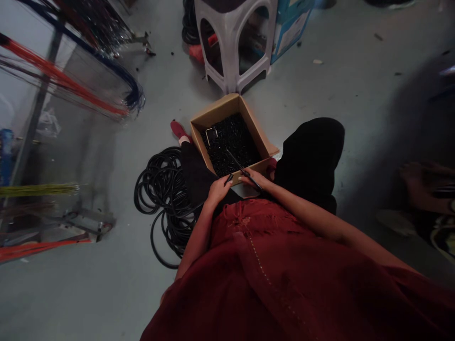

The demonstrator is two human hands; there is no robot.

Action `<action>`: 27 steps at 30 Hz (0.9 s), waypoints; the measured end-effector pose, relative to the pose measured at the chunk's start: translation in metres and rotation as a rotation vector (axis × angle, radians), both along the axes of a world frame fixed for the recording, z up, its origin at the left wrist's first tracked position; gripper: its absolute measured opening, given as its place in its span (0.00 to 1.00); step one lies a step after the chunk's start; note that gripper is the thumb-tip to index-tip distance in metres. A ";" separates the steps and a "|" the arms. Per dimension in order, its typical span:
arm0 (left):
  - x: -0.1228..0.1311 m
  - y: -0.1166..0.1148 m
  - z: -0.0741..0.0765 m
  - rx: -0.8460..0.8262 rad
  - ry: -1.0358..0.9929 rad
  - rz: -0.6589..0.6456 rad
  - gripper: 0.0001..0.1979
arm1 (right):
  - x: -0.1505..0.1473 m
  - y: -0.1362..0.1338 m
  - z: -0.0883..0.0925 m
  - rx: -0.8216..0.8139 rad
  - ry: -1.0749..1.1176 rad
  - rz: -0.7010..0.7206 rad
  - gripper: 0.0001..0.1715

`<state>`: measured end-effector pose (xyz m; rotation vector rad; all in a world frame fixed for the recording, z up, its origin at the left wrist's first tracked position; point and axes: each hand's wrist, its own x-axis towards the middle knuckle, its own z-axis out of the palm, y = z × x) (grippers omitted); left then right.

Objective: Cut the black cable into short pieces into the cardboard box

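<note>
My left hand (219,190) is closed round the end of a black tube (228,179), at the near edge of an open cardboard box (199,113). Beside it, my right hand (256,178) grips a pair of scissors (236,160), their blades pointing away over the box. Many short black pieces (236,137) cover the box's bottom. Among them lies a small dark object with a pale rectangular outline (212,136). Black tubing (167,184) is heaped in loose coils on the floor left of my leg.
A grey plastic stool (231,47) stands just beyond the box, with a blue carton (289,33) behind it. Racks at the left carry red wires (67,76), blue wires (121,76) and yellow wires (39,189). At the right edge, another person's hand (419,184) shows dimly.
</note>
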<state>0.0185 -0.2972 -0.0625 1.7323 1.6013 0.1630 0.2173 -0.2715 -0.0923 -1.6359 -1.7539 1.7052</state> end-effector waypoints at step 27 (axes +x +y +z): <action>0.033 -0.010 0.013 0.032 0.074 -0.163 0.19 | 0.006 0.007 -0.008 -0.104 0.348 -0.498 0.16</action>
